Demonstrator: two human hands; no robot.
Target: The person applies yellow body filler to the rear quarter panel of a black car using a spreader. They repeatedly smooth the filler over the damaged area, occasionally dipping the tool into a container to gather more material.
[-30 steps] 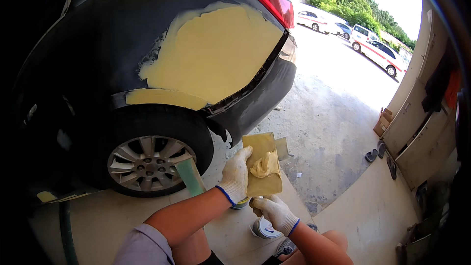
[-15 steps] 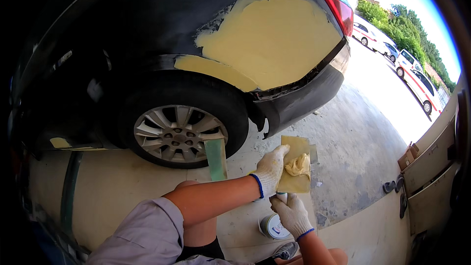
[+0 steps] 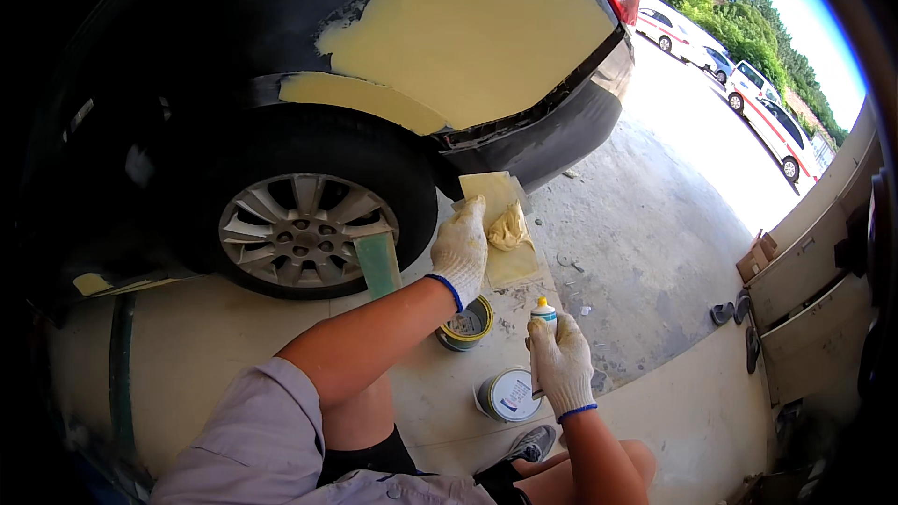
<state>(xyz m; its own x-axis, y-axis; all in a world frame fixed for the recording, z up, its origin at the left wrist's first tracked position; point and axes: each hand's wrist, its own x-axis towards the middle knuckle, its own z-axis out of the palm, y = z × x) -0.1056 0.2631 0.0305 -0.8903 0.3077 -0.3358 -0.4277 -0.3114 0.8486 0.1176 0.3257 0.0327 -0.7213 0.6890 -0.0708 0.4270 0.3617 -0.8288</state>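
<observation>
My left hand (image 3: 460, 248), in a white knit glove with a blue cuff, grips the edge of a flat yellowish board (image 3: 516, 265). A mound of cream-coloured body filler (image 3: 508, 227) sits on it. Lower and to the right, my gloved right hand (image 3: 563, 365) is closed around a small white and teal tube (image 3: 543, 312) with a yellow tip pointing up. A thin flat edge shows beside its fingers, too hidden to name. Ahead, the dark car (image 3: 234, 28) carries a wide coat of yellow filler (image 3: 468, 33) above its rear wheel (image 3: 309, 237).
An open tin (image 3: 465, 325) with a yellow rim and a lidded can (image 3: 511, 395) stand on the floor between my hands and feet. A green strip (image 3: 378, 264) leans by the wheel. Slippers (image 3: 731, 309) and a cardboard box (image 3: 756, 257) lie right; parked cars (image 3: 767, 122) stand outside.
My right hand with the tube has dropped away from the board, so its yellow tip now shows. My left hand has shifted left and away with the board. The open tin has come into sight.
</observation>
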